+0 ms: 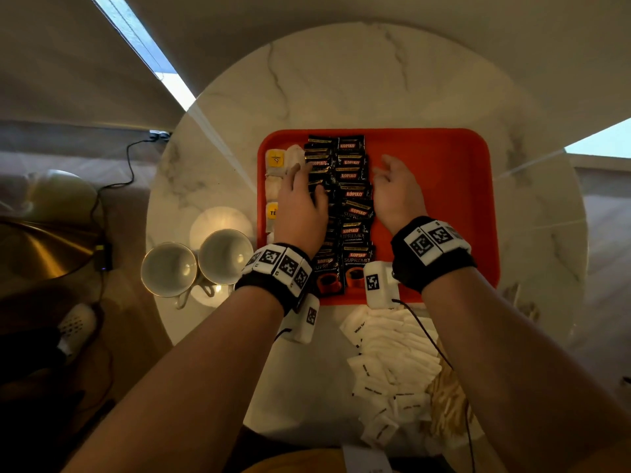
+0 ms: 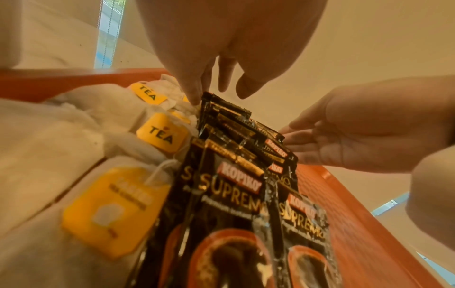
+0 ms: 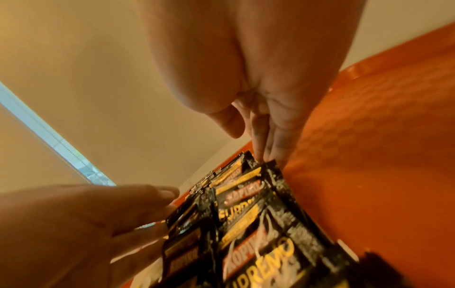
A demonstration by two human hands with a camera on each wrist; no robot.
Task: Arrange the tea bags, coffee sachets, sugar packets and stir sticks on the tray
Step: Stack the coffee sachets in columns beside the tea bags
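An orange tray (image 1: 444, 186) lies on a round marble table (image 1: 341, 80). Tea bags (image 1: 275, 162) with yellow tags run down the tray's left side. Beside them, black Kopiko coffee sachets (image 1: 351, 199) overlap in two rows. My left hand (image 1: 300, 196) lies along the rows' left edge with straight fingers (image 2: 194, 91) touching the sachets (image 2: 236, 175). My right hand (image 1: 392, 186) stands along the right edge, its straight fingertips (image 3: 261, 144) against the sachets (image 3: 246, 214). Neither hand holds anything. White sugar packets (image 1: 392, 363) lie heaped on the table in front of the tray, with wooden stir sticks (image 1: 447, 404) to their right.
Two white cups (image 1: 169, 269) (image 1: 223, 256) stand at the table's left edge, close to the tray. The right half of the tray is bare orange. A black cable (image 1: 116, 179) runs along the floor at left.
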